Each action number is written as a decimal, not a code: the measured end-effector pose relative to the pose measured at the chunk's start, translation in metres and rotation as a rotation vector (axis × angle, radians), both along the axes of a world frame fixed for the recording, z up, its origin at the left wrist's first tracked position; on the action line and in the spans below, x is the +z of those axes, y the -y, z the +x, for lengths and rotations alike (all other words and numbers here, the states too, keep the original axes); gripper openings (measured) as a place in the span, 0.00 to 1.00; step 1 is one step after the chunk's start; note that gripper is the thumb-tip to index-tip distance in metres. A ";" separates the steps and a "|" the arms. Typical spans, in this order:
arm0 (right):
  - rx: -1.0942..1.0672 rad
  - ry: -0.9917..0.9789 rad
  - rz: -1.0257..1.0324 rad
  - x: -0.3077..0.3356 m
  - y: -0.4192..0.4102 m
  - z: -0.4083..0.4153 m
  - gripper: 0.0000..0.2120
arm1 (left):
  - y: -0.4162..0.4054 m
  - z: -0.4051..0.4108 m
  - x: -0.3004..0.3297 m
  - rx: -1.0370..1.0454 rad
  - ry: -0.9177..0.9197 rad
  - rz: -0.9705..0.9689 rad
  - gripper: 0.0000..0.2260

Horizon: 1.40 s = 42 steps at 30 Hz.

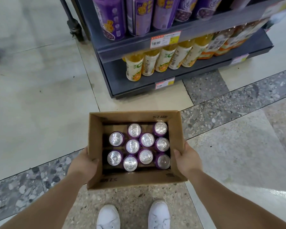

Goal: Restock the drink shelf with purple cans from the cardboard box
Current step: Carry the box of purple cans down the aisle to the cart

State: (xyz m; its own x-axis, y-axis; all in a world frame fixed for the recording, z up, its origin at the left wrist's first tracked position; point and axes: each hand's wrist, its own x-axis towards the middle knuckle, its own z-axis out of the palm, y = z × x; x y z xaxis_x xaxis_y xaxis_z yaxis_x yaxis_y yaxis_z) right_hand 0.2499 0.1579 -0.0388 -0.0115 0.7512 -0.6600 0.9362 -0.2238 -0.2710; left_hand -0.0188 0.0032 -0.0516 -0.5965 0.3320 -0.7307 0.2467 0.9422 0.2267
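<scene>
Left hand [83, 164] and right hand [187, 160] grasp open brown cardboard box [135, 180]; loose silver-topped purple cans [132, 146] could slide toward 12 o'clock if tipped.

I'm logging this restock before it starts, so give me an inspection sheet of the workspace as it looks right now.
Surface: tiled floor, pale and speckled slabs.
Job's things: open cardboard box held above the floor, ten purple cans upright inside; more purple cans on shelf on the dark shelf unit.
Clutter: nothing seen.
Grips: left hand grips the box's left wall, right hand grips its right wall, thumbs over the rim.
Cables: nothing seen.
Surroundings: orange drink bottles on the lower shelf, price tags on the shelf edges, a dark post to the shelf's left, white shoes below.
</scene>
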 end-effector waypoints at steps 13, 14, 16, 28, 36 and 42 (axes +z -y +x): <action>0.116 -0.033 -0.035 0.183 0.035 -0.042 0.15 | 0.053 -0.044 0.196 0.010 0.028 0.032 0.12; 0.120 -0.040 -0.035 0.204 0.039 -0.049 0.14 | 0.058 -0.049 0.221 0.010 0.020 0.036 0.11; 0.135 -0.055 -0.031 0.247 0.044 -0.066 0.13 | 0.067 -0.060 0.272 0.011 0.010 0.040 0.12; 0.369 -0.196 0.059 0.470 0.059 -0.155 0.06 | 0.142 -0.111 0.511 0.190 -0.098 0.151 0.10; 0.606 -0.208 0.141 0.584 0.080 -0.248 0.13 | 0.206 -0.170 0.614 0.297 -0.179 0.218 0.09; 0.671 -0.237 0.126 0.620 0.123 -0.346 0.11 | 0.260 -0.243 0.642 0.422 -0.157 0.287 0.07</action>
